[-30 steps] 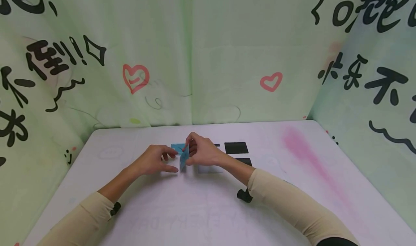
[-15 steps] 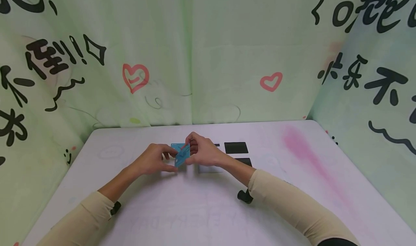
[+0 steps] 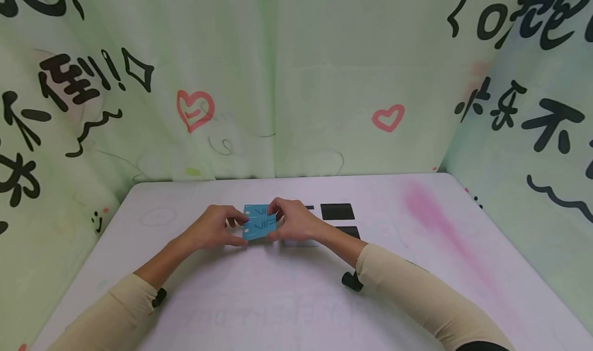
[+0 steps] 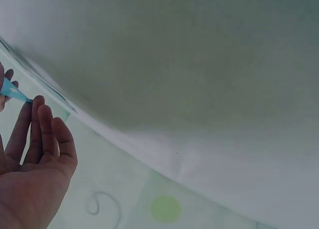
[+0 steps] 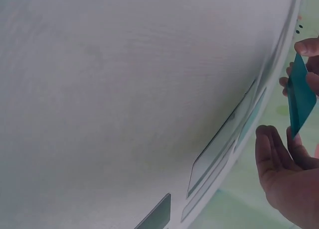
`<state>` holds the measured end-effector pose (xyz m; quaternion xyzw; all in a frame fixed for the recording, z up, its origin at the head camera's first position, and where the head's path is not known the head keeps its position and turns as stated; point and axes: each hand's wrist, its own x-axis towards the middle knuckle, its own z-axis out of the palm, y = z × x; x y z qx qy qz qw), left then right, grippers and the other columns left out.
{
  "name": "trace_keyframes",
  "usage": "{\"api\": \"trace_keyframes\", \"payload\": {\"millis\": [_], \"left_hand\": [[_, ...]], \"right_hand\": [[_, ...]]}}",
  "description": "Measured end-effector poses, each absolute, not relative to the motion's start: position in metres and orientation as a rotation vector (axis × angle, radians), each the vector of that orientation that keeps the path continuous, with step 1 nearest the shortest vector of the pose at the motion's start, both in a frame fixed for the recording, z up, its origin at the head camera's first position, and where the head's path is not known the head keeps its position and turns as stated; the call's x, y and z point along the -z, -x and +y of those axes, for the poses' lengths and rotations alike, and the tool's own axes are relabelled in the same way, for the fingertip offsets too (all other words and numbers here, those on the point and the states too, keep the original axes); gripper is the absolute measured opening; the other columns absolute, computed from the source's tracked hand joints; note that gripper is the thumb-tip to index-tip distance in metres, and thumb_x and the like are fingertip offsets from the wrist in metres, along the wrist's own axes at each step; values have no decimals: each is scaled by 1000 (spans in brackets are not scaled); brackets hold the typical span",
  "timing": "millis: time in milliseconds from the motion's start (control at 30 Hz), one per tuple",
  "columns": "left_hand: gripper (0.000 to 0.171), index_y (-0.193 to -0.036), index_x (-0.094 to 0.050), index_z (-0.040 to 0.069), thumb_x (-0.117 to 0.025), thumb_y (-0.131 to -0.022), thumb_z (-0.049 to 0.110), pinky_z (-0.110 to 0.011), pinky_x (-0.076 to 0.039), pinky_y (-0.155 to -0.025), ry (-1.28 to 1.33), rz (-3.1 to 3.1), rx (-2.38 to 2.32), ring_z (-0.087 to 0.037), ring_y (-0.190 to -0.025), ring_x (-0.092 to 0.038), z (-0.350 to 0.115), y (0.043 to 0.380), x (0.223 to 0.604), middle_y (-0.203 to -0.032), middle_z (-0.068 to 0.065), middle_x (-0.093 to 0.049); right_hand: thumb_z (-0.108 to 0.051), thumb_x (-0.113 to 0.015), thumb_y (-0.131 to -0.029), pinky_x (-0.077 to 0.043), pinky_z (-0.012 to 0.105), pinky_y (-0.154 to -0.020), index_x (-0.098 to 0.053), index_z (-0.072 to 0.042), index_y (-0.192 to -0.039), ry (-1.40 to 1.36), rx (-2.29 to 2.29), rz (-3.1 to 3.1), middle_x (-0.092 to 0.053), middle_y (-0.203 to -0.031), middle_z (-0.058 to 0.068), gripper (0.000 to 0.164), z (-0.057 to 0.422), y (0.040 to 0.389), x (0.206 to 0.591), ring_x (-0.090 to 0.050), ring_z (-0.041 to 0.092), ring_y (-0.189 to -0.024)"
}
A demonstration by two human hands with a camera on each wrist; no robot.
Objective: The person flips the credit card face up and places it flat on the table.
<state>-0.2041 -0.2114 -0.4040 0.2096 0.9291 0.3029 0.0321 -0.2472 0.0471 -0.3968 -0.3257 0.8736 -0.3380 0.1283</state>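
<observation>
A light blue card [image 3: 259,228] printed with "VIP" is held up above the table between both hands, its face towards the head camera. My left hand [image 3: 216,228] holds its left edge, with the thumb low and the fingers higher. At the opposite edge, my right hand [image 3: 296,221] grips it by thumb and fingertips. A second blue card [image 3: 252,208] lies just behind and is partly covered by the held one. In the left wrist view the card [image 4: 12,91] shows as a sliver at the fingertips. The right wrist view shows the card [image 5: 301,97] nearly edge-on.
To the right lie a black card [image 3: 337,211] and another black card [image 3: 350,231], the latter partly behind the right wrist. A pale card edge [image 3: 301,244] shows under the right hand. A printed curtain [image 3: 324,83] stands behind the white table [image 3: 278,299].
The blue card has turned from nearly edge-on to face the head camera, and its print now shows. The left fingers have come onto its left edge; the right hand has lowered slightly.
</observation>
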Motion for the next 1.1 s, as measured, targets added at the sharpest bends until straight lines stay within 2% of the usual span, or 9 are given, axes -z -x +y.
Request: {"api": "trace_keyframes", "payload": {"millis": [133,367,567,1100], "left_hand": [[49,-115,-79,9,-95,-74,30,-29,-52,-77,-639,2858,-906,-17,-92,-64,-216,205,405,-104,3,-76],[50,-117,-78,9,-95,-74,30,-29,-52,-79,-599,2833,-884,-15,-93,-62,-219,208,408,-106,4,-75],[50,-116,-79,7,-95,-73,29,-29,-52,-80,-587,2834,-853,-16,-92,-61,-218,209,407,-101,3,-73],[51,-117,-77,2,-95,-75,26,-29,-50,-78,-532,2808,-715,-17,-90,-58,-209,217,406,-95,0,-68]], "right_hand": [[-26,-89,-77,-52,31,-89,-67,-11,-116,954,919,2564,-69,-113,1,48,47,249,399,-64,20,-106],[-26,-88,-78,-49,33,-89,-70,-9,-117,971,809,2580,-65,-113,5,46,44,248,401,-59,23,-103],[-26,-87,-78,-49,37,-96,-72,-10,-116,989,709,2599,-63,-111,5,43,40,249,401,-56,20,-106],[-32,-87,-82,-49,35,-93,-75,-13,-120,1005,570,2637,-62,-111,4,43,38,252,406,-53,19,-106]]}}
